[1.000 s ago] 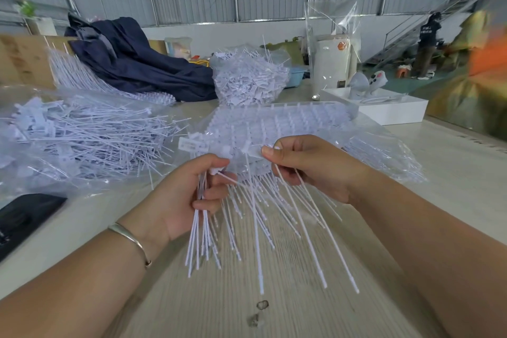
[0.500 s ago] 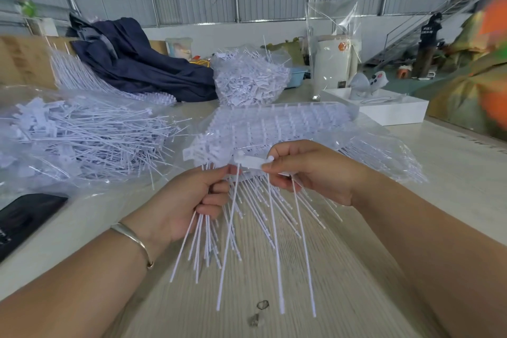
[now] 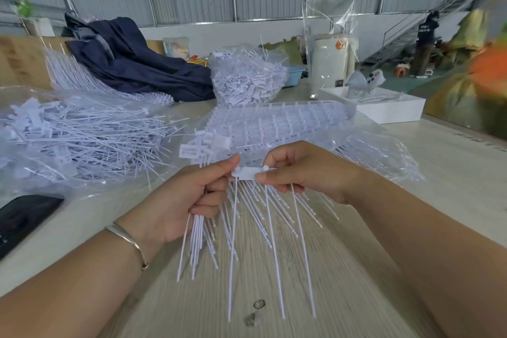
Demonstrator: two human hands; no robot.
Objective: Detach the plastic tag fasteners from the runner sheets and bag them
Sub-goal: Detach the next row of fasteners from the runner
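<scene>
The left hand (image 3: 189, 200) is curled round a bundle of detached tag fasteners (image 3: 196, 241), its thumb and forefinger also pinching one end of a small white tag head (image 3: 245, 174); the right hand (image 3: 307, 173) pinches the other end, so the two hands meet over that piece, just above the wooden table (image 3: 274, 296). Long white stems hang from both hands and fan down toward the person, their tips over bare tabletop. Nearer than those tips lie two small scraps (image 3: 255, 311) on the wood. Left of the left wrist, at the table's edge, sits a dark flat object (image 3: 24, 217). Just beyond the hands lies a runner sheet (image 3: 274, 123) on clear plastic film, which spreads rightward past the right hand. Left of the hands and farther out, a clear bag of loose fasteners (image 3: 76, 140) takes up that side. Behind the sheet stands a heaped bag of white pieces (image 3: 247, 82), with a navy garment (image 3: 131, 63) to its left and a white tray (image 3: 389, 110) to its right, near the table's far right edge.
</scene>
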